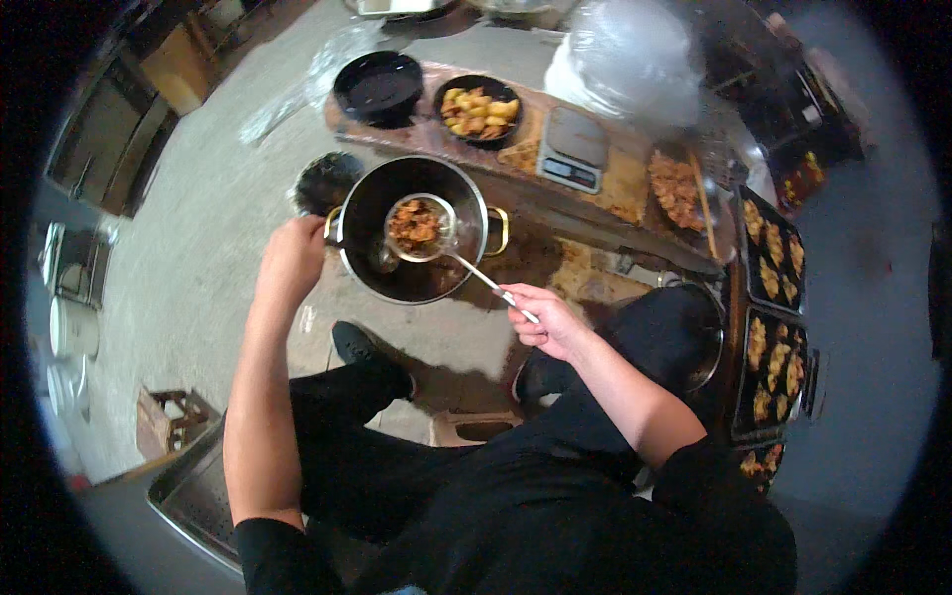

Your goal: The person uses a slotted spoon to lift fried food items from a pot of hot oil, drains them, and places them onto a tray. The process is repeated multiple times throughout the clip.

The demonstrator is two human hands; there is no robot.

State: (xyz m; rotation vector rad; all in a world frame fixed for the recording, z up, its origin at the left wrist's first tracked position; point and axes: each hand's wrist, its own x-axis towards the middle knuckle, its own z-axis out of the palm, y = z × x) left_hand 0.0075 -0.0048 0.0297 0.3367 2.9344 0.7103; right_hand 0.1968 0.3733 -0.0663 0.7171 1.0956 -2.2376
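Note:
A large deep pot (364, 279) with a dark inside and gold-coloured loop handles stands before me on the floor side of a low wooden bench. My left hand (295, 242) is closed at its left handle. With my right hand (547, 321) I grip the pale handle of a ladle (480, 271). The ladle's round bowl is inside the pot's outline and carries browned chunks of food (414, 225), probably meat. Whether the bowl touches the pot's bottom cannot be seen. Beside the pot at the upper left is a dark, shiny bowl or bag (325, 182).
Along the bench (532, 97) are a black bowl (378, 85), a black bowl of potato-like chunks (480, 111), a kitchen scale (573, 145) and a dish of meat (675, 190) with a wooden stick. Black trays of food (773, 372) stand right. Plastic-wrapped containers (632, 59) are behind.

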